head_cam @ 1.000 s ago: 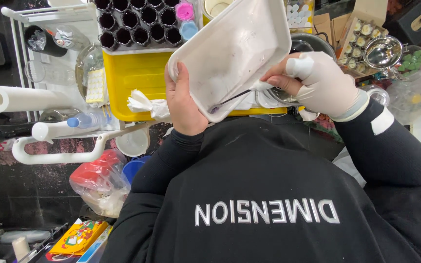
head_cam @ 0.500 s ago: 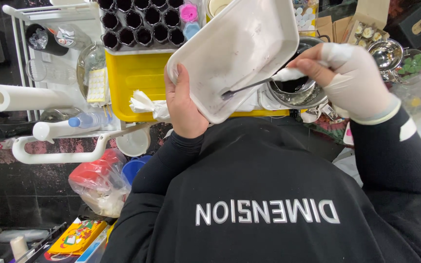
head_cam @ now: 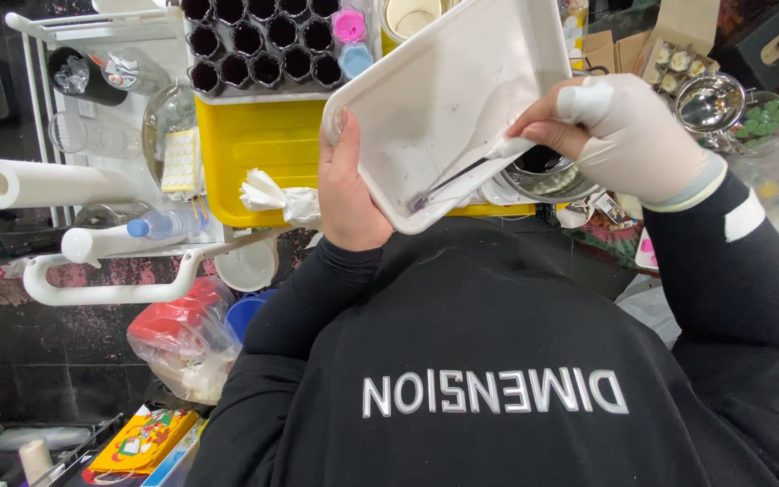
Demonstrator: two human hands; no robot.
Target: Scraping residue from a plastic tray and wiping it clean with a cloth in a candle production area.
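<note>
My left hand (head_cam: 351, 194) is bare and grips the lower left rim of a white rectangular tray (head_cam: 448, 99), which is tilted toward me. My right hand (head_cam: 628, 135) wears a white glove and pinches the white handle of a thin tool (head_cam: 462, 176). The tool's dark tip lies against the tray's inner wall near its lower corner. Faint purple smears mark the tray's inside. Just below my right hand sits a metal bowl (head_cam: 543, 176), partly hidden by the tray.
A yellow bin (head_cam: 254, 149) with a crumpled tissue (head_cam: 272, 197) stands behind the tray. Dark cups in a rack (head_cam: 259, 45), a paper roll (head_cam: 42, 180), a plastic bottle (head_cam: 151, 225), a metal strainer (head_cam: 710, 99) and an egg carton (head_cam: 678, 54) surround it. Red bags (head_cam: 182, 334) lie lower left.
The gloved right hand moved from the bowl back over the tray, and the tool's tip now rests lower along the tray's inner wall. The left hand kept holding the tray.
</note>
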